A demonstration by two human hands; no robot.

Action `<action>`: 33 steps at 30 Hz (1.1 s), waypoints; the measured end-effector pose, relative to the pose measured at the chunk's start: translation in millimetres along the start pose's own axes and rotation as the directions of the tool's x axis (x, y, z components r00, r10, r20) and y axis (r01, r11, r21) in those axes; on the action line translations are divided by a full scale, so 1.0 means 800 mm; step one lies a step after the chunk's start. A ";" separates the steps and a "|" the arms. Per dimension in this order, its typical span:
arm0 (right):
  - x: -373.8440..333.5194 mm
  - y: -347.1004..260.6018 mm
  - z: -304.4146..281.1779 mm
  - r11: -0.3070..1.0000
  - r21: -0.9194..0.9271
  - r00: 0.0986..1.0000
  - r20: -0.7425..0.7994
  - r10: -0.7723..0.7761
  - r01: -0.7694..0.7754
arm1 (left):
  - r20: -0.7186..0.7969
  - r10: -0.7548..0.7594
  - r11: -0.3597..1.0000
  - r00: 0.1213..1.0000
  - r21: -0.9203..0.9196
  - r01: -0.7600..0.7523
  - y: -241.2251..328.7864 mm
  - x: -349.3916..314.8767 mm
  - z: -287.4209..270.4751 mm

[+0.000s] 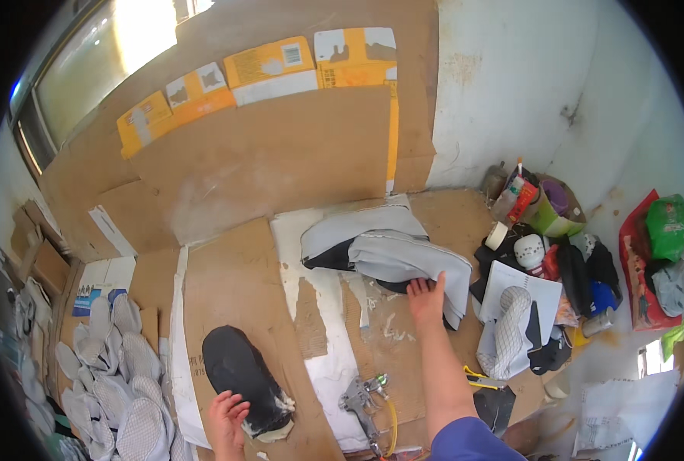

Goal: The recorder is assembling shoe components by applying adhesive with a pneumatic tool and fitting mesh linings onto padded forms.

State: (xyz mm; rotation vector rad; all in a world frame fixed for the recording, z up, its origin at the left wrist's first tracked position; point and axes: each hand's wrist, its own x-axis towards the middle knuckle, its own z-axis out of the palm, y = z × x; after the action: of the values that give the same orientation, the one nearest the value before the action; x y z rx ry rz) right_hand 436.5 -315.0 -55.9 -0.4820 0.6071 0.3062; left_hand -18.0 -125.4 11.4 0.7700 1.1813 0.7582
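My right hand (pixel 428 298) reaches far forward. Its fingers touch the lower edge of a stack of grey fabric pieces (pixel 415 257) with black undersides, and the thumb stands apart. The pieces look like soft shoe uppers, folded and overlapping. At the lower left my left hand (pixel 228 419) is beside a black shoe-shaped form (pixel 238 365), fingers loosely bent and apart, holding nothing. The form lies on brown cardboard, with a torn whitish patch at its near end. Between my arms lies a metal spray gun (pixel 363 403) with a yellow hose.
Several white quilted shoe pieces (pixel 119 369) are heaped at the left. On the right are a yellow utility knife (pixel 484 379), an open notebook (pixel 538 288), a roll of tape (pixel 496 236) and assorted bags and bottles. Cardboard sheeting (pixel 280 150) stands behind the worktop.
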 end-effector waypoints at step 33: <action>-0.405 0.107 -0.049 0.447 -0.861 0.475 0.507 0.719 0.241 | 0.666 0.368 0.648 0.648 0.317 -0.693 0.120 -0.097 -0.015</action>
State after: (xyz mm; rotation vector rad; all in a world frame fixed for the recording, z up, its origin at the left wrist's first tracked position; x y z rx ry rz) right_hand 129.5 -305.8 84.4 -1.1320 -0.6134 1.1851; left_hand -56.3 -138.2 128.5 1.7911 0.5897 0.6107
